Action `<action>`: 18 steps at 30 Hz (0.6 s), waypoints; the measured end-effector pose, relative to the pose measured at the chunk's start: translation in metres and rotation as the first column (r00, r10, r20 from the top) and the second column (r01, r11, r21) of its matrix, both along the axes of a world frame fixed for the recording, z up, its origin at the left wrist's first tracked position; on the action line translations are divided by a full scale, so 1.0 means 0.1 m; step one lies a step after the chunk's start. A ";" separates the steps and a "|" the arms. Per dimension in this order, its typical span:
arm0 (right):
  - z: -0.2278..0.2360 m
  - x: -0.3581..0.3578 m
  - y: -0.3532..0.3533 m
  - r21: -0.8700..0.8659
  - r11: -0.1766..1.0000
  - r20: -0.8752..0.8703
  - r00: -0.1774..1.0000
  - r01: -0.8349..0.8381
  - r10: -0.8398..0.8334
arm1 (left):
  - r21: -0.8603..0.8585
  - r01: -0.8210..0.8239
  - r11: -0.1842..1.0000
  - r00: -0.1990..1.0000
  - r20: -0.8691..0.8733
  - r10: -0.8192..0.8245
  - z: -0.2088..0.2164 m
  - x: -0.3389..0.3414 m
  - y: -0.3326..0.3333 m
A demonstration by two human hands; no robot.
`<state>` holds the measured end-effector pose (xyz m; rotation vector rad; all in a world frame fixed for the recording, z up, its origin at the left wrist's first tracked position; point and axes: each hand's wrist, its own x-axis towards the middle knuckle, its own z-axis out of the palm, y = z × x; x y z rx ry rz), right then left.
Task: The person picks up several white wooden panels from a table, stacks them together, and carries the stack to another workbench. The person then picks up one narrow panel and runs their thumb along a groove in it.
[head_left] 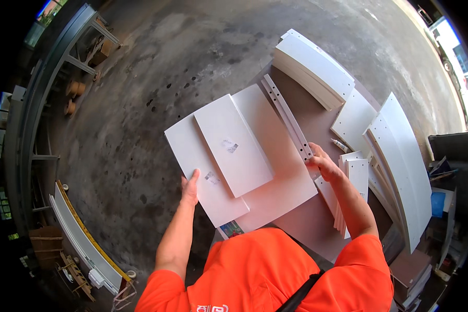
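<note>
White narrow strip with dark holes [288,117] lies right of the labelled white rectangular panel [239,166], long axis forward-left from the right hand [323,163] pinching its near end; left of the panel, the left hand [190,188] grips an underlying white board [197,156].

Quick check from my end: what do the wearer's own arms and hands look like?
The left hand and right hand are bare, with no gloves or wristwear visible. Short, bright orange-red sleeves leave both forearms uncovered. The matching shirt has a white marking; a black strap crosses it.
</note>
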<state>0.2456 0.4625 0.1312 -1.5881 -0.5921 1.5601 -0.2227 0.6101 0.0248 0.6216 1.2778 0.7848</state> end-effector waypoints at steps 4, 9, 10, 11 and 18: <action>0.17 -0.63 -0.70 0.033 0.988 -0.186 0.972 0.152 -0.143 | -0.034 -0.024 0.999 0.999 0.026 0.025 0.12 0.12 -0.04; 0.48 -1.18 -1.11 -0.044 0.976 -0.143 0.966 0.211 -0.215 | 0.138 0.015 0.990 0.951 -0.308 0.028 0.11 0.30 -0.04; 0.56 -1.28 -1.15 -0.048 0.969 -0.159 0.956 0.242 -0.246 | 0.250 0.088 0.964 0.821 -0.566 0.072 0.11 0.32 -0.04; 0.52 -1.33 -1.24 -0.039 0.967 -0.156 0.954 0.253 -0.255 | 0.335 0.188 0.923 0.626 -0.765 0.150 0.11 0.36 -0.05; 0.51 -1.76 -1.64 -0.044 0.907 -0.213 0.883 0.418 -0.418 | 0.114 0.356 0.927 0.920 -0.214 -0.327 0.74 1.22 -0.05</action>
